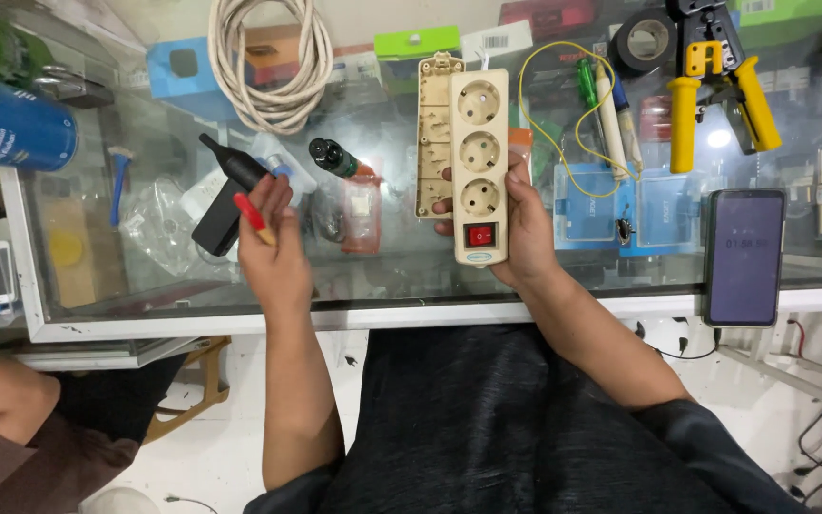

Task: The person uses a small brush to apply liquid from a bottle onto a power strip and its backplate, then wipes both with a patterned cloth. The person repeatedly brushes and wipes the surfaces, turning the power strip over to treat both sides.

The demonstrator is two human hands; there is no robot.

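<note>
Cream plastic marks the power strip (479, 162), a three-socket block with a red switch near its lower end, held upright at the centre of the frame. The right hand (525, 228) has its grip closed around the strip's lower part, fingers wrapped behind and thumb on the right edge. The strip's back cover (432, 133) sits just beside it on the left, its inner side showing, touching the strip along one edge.

The left hand (273, 243), left of centre, has its grip closed on a screwdriver (240, 181) with a black shaft end and a red handle, the tool pointing to the upper left.

Both hands are above a glass desk (401, 276). At the upper middle lies a coiled white cable (273, 67). At the upper right are yellow-handled crimping pliers (720, 81) and a roll of black tape (646, 40). A dark phone (743, 255) lies at the right edge of the desk. A blue spray can (11, 124) rests at the upper left.
</note>
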